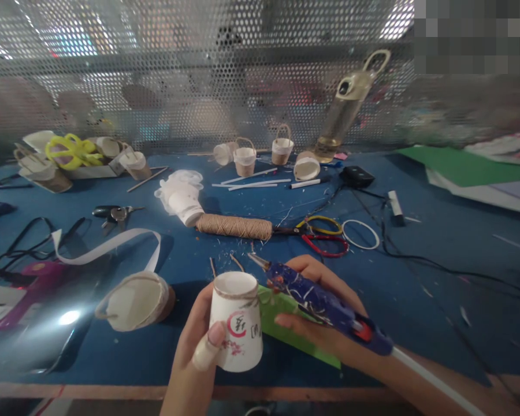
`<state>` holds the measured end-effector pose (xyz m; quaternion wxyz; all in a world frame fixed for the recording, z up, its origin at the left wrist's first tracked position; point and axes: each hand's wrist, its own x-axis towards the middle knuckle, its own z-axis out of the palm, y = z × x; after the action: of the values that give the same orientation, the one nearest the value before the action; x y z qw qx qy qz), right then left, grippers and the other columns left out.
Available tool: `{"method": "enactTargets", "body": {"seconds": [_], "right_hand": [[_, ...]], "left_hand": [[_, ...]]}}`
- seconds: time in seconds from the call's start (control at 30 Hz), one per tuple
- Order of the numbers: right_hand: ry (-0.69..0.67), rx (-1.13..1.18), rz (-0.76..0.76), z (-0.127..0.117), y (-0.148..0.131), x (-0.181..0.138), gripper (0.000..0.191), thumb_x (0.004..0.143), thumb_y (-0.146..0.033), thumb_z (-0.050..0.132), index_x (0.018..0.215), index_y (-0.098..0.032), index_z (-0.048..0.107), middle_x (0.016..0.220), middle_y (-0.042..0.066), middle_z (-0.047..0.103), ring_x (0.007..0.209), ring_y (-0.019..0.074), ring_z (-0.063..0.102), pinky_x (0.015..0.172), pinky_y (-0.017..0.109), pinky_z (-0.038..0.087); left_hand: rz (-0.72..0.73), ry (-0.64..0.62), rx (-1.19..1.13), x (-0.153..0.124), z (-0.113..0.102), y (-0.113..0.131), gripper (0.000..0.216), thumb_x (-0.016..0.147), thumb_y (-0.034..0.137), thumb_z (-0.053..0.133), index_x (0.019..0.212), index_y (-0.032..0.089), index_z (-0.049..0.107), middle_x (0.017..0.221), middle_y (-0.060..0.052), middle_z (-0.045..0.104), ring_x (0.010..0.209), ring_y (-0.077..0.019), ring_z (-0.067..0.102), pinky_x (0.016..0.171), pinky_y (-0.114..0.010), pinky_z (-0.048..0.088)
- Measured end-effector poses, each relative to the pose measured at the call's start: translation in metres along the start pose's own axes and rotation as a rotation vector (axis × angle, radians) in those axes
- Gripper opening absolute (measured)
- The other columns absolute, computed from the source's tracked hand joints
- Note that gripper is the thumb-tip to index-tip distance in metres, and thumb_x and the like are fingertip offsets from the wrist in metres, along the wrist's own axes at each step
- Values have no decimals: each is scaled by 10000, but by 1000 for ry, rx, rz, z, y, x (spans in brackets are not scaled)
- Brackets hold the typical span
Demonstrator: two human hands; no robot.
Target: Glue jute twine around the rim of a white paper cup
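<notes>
L hand [201, 335] is curled round a white cup [238, 349], thumb on its front, fingers behind; hold looks closed on the L side of it. Cup is narrow end up, slightly tilted, w/ twine [235, 296] round it just below the top edge. White band [205, 353] on the thumb.

R hand [344, 341] has a blue glue gun [316, 297], fingers wrapped over the far side, thumb below, so part-closed on the grip. Nozzle [260, 261] points up-L, just beyond the cup's top R edge, apart from it as far as I can tell. White stick [429, 375] runs out the back, over the forearm.

Green card [303, 338] lies btwn cup & R hand, on the blue table [416, 312]. Twine roll [236, 226] is beyond the nozzle, scissors [327, 254] to its R. Bucket [162, 297] sits L of L hand.
</notes>
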<state>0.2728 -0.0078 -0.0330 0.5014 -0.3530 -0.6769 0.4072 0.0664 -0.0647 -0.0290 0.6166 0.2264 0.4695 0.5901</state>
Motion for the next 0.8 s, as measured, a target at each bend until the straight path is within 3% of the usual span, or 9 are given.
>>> {"method": "enactTargets", "body": {"seconds": [0.1, 0.33, 0.57, 0.7, 0.8], "right_hand": [[-29, 164, 2, 7, 0, 0, 377, 715, -164, 911, 903, -294, 611, 1052, -2, 691, 833, 204, 676, 673, 308, 538], [115, 310, 218, 22, -12, 0, 302, 770, -236, 907, 881, -264, 628, 984, 8, 701, 819, 209, 731, 751, 328, 614], [100, 97, 47, 14, 3, 0, 239, 795, -117, 774, 819, -280, 600, 872, -22, 702, 760, 197, 716, 723, 323, 587], [111, 52, 84, 8, -2, 2, 161, 824, -202, 789, 832, -276, 646, 909, 5, 740, 766, 210, 723, 710, 335, 592], [80, 137, 228, 3, -11, 4, 199, 769, -256, 866, 871, -276, 696, 927, 6, 775, 782, 212, 742, 710, 331, 617]], "left_hand": [[43, -69, 50, -1, 3, -2, 494, 789, 544, 869, 1211, 297, 799, 1206, -83, 825, 1207, -387, 718, 1000, -454, 570], [84, -82, 130, -1, -2, -12, 517, 850, 570, 805, 1280, 288, 755, 1287, -128, 791, 1233, -417, 697, 1038, -517, 537], [105, -79, 180, -3, 2, -10, 531, 832, 571, 825, 1275, 292, 739, 1292, -110, 794, 1216, -398, 713, 1016, -482, 551], [78, -52, 186, -2, 2, -9, 570, 812, 586, 835, 1278, 274, 733, 1282, -127, 788, 1214, -413, 703, 996, -486, 555], [67, -28, 167, 0, 0, -9, 577, 802, 594, 839, 1267, 267, 743, 1284, -127, 786, 1218, -410, 697, 1009, -486, 549]]}}
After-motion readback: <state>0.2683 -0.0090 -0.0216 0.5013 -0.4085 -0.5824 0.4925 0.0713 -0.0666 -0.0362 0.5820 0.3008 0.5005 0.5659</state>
